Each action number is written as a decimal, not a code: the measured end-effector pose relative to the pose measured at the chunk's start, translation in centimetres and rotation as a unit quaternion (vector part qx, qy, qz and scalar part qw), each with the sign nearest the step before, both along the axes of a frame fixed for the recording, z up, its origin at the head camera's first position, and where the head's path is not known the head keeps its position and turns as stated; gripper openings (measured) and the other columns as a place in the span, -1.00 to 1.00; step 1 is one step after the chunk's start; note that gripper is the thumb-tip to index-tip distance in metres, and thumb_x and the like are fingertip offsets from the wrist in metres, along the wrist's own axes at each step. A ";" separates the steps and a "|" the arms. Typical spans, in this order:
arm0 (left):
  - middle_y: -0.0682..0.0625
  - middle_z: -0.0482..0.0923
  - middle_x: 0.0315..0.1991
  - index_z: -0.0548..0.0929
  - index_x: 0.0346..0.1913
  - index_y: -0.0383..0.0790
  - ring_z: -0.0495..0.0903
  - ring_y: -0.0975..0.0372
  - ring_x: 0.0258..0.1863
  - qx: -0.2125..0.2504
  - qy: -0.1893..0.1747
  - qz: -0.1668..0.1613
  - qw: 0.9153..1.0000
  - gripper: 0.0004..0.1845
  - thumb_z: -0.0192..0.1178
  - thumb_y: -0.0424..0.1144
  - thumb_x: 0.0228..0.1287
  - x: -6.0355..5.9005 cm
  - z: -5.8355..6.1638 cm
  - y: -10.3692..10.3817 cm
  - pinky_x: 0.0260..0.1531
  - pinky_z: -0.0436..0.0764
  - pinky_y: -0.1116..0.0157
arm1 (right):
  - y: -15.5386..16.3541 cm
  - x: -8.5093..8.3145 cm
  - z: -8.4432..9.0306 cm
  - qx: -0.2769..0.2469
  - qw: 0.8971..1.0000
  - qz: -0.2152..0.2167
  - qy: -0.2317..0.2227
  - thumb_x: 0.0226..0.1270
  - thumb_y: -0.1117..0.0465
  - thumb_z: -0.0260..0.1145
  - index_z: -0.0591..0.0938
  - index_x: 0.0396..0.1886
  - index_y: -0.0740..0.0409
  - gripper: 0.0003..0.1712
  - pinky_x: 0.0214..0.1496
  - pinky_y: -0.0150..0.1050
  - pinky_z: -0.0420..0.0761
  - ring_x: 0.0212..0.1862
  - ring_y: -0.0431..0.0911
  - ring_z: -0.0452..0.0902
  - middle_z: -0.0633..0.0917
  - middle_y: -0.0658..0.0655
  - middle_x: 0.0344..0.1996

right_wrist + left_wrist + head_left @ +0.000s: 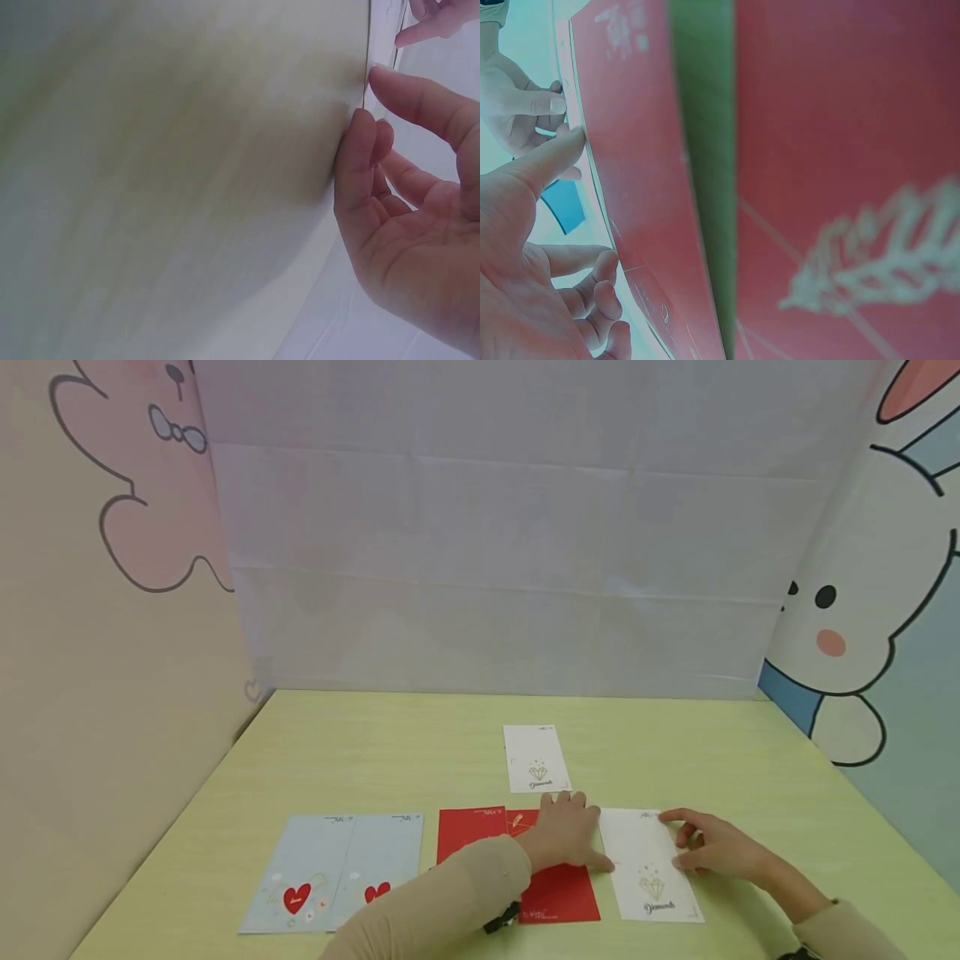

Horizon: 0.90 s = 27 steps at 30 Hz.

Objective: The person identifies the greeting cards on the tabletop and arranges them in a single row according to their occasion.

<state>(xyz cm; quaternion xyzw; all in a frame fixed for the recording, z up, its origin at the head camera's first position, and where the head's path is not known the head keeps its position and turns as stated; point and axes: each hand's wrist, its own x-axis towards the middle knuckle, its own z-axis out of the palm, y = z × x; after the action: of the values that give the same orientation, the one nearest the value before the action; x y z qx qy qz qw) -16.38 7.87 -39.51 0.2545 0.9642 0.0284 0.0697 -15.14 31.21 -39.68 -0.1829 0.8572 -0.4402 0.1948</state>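
Note:
A white card (651, 868) printed with a gold diamond and the word "Diamonds" lies flat between both hands. My left hand (564, 833) spreads its fingers over the right red card (558, 897), with the thumb at the white card's left edge. On the other side, my right hand (723, 847) has its index finger at the upper right corner and its thumb lower along the right edge. Its other fingers (352, 172) are loosely bent and rest on the table. The left red card (471, 825) is partly covered by my left sleeve.
Another white diamond card (537, 760) lies farther back. Two light blue cards with red hearts, the left one (303, 860) and the right one (386, 852), lie side by side at the left. Beyond the yellow-green table (375, 752) hangs a white sheet (510, 552).

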 end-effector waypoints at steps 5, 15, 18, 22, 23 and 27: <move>0.16 0.34 -0.32 0.50 -0.01 0.07 0.28 0.31 -0.27 -0.003 -0.001 0.000 1.000 -0.32 0.26 0.31 -0.27 0.1 0.0 0.0 -0.26 0.27 0.29 | -0.1 0.1 0.1 -0.001 1.000 0.000 0.002 0.04 0.39 0.29 0.25 0.07 0.55 -0.38 -0.61 -0.37 0.38 -0.60 -0.20 0.30 0.38 0.13 -0.45; 0.16 0.33 -0.31 0.50 -0.02 0.06 0.28 0.31 -0.28 -0.006 0.002 -0.002 1.000 -0.34 0.25 0.31 -0.24 0.2 0.2 -0.1 -0.25 0.27 0.29 | -0.2 0.0 0.1 0.011 1.000 0.002 0.009 0.04 0.36 0.30 0.26 0.08 0.53 -0.36 -0.62 -0.37 0.38 -0.60 -0.20 0.31 0.37 0.13 -0.47; 0.15 0.34 -0.31 0.50 -0.02 0.06 0.28 0.31 -0.28 -0.002 0.002 -0.002 1.000 -0.35 0.24 0.31 -0.22 0.2 0.3 -0.2 -0.25 0.27 0.28 | -0.2 0.0 0.1 0.011 1.000 0.003 0.008 0.04 0.34 0.31 0.26 0.08 0.53 -0.36 -0.62 -0.37 0.39 -0.59 -0.20 0.31 0.37 0.13 -0.47; 0.16 0.35 -0.29 0.49 0.01 0.08 0.28 0.31 -0.29 -0.001 0.002 -0.007 1.000 -0.35 0.19 0.32 -0.17 0.3 0.3 -0.4 -0.23 0.28 0.27 | -0.1 -0.1 0.1 0.005 1.000 0.003 0.001 0.06 0.32 0.30 0.23 0.10 0.53 -0.34 -0.61 -0.36 0.40 -0.58 -0.18 0.32 0.38 0.13 -0.47; 0.16 0.35 -0.27 0.48 0.03 0.09 0.28 0.31 -0.28 0.001 0.002 -0.009 1.000 -0.36 0.17 0.33 -0.15 0.4 0.3 -0.4 -0.22 0.28 0.27 | -0.1 0.0 0.2 0.005 1.000 0.001 0.000 0.07 0.31 0.30 0.23 0.10 0.53 -0.33 -0.61 -0.36 0.40 -0.58 -0.18 0.32 0.38 0.13 -0.47; 0.17 0.35 -0.20 0.43 0.10 0.11 0.29 0.32 -0.25 0.029 0.010 -0.029 0.999 -0.35 0.10 0.33 -0.07 0.5 0.9 -0.7 -0.22 0.30 0.28 | 0.0 -0.1 0.5 0.015 1.000 -0.015 0.007 0.11 0.28 0.27 0.21 0.13 0.53 -0.33 -0.59 -0.32 0.42 -0.58 -0.13 0.35 0.40 0.13 -0.47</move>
<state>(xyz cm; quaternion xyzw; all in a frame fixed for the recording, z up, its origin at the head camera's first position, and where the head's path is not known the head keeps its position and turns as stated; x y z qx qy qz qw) -15.88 7.15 -38.62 0.2844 0.9558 0.0515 0.0538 -15.20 31.21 -39.23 -0.1697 0.8677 -0.4292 0.1848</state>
